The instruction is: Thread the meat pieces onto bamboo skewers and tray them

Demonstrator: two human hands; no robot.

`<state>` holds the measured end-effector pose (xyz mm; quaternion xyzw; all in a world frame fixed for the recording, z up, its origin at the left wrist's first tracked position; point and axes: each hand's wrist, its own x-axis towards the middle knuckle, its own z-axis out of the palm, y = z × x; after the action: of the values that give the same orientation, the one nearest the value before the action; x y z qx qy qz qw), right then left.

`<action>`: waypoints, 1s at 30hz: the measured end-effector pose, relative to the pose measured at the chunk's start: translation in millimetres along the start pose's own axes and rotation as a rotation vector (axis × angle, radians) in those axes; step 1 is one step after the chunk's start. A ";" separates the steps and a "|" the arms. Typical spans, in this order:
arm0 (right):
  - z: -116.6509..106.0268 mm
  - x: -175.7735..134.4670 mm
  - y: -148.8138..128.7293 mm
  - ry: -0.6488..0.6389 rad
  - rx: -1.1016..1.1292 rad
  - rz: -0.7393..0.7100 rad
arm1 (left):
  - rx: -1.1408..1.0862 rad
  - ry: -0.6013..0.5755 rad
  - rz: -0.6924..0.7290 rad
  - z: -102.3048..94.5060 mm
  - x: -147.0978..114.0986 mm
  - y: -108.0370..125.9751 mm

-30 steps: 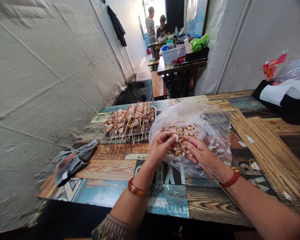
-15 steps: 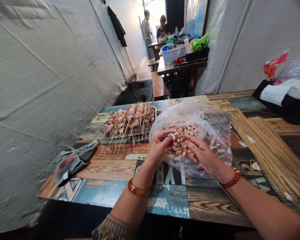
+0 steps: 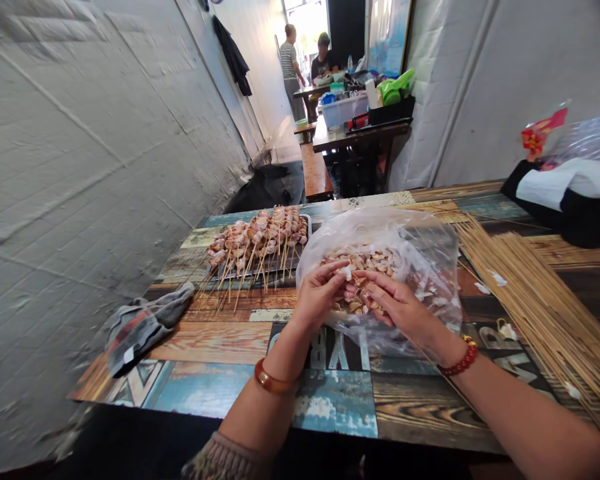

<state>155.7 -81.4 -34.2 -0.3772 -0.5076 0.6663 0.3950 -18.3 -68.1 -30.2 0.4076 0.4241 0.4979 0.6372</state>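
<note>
Over an opened clear plastic bag [image 3: 433, 250], both hands meet above a heap of garlic cloves [image 3: 365, 259]. My left hand [image 3: 317, 290] pinches a whitish garlic clove [image 3: 347, 272] between thumb and fingertips. Close beside it, my right hand [image 3: 400, 307] has its fingers curled, with a thin bamboo skewer [image 3: 463, 397] running back from it under the forearm. The skewer's front end is hidden by the fingers. Left of the bag, a metal tray [image 3: 309, 227] bears a pile of loaded skewers [image 3: 260, 233] strung with pinkish pieces resembling garlic cloves.
Many bare bamboo skewers [image 3: 535, 293] lie at the right, with white skin scraps among them. A grey cloth [image 3: 147, 327] rests at the left. A black bag [image 3: 555, 213] sits back right. Two people are near the far table, beyond a bench [image 3: 316, 170] and a plastic bin [image 3: 345, 110].
The white clove has turned slightly in my left fingers, and my right fingertips have shifted a little. The view has moved slightly. A standing person in the background has turned.
</note>
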 end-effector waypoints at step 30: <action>-3.0 -0.9 1.7 0.008 -0.094 -0.087 | 0.059 0.071 0.118 6.8 -1.3 2.9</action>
<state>158.5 -81.5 -36.4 -0.3757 -0.5524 0.6225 0.4076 -12.8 -69.5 -25.2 0.4325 0.4365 0.5359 0.5790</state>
